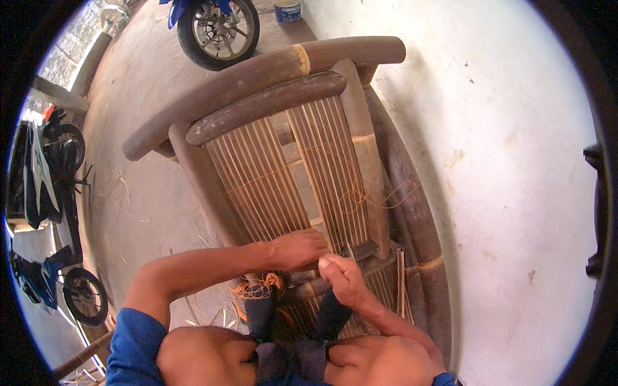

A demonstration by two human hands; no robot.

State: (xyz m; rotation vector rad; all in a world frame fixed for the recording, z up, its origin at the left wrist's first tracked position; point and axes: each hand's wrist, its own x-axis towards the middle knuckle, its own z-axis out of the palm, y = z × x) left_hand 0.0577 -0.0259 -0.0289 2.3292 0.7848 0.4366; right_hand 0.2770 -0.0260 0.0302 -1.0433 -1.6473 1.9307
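A large chair frame (257, 88) of thick dark bamboo stands before me. Two panels of thin bamboo slats (257, 167) run down its backrest, with a gap between them. At the lower end of the slats, my left hand (299, 249) rests with its fingers curled together, the fingertips partly hidden. Close beside it, my right hand (344, 278) is closed in a fist, thumb on top; what it grips is too small to make out. Thin orange twine (354, 196) loops across the right panel. A tangled twine bundle (261, 287) lies below my left forearm.
A white wall (515, 193) rises close along the right. Beyond the chair are a motorcycle wheel (219, 32) and a blue can (288, 11). Parked motorcycles (48, 174) line the left side. Scraps of fibre lie on the concrete floor (129, 219).
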